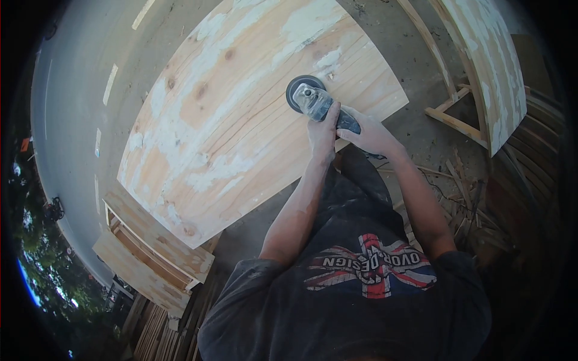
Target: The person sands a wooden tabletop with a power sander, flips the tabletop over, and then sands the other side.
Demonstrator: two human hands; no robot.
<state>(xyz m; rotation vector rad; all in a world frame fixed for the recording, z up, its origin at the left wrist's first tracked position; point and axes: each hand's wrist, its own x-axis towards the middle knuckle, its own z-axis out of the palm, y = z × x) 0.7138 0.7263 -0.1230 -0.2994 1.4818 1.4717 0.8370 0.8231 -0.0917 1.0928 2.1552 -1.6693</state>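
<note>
An angle grinder [316, 103] with a round dark disc [295, 90] sits on a large pale wooden panel [265, 129]. The disc appears to lie against the panel's surface. My left hand [323, 137] is closed around the middle of the grinder, thumb along its body. Around its rear end my right hand [374, 136] is closed. Both hands and forearms look dusted with white powder. Patches of white filler [223, 174] and several dark knots mark the panel. The undersides of my fingers are hidden.
Low at the left stands a wooden drawer-like piece [153, 246] with filler patches. Another filler-patched panel on a frame [490, 78] stands at the right. Wood scraps [460, 186] litter the ground by my right side. A road [72, 132] runs along the left.
</note>
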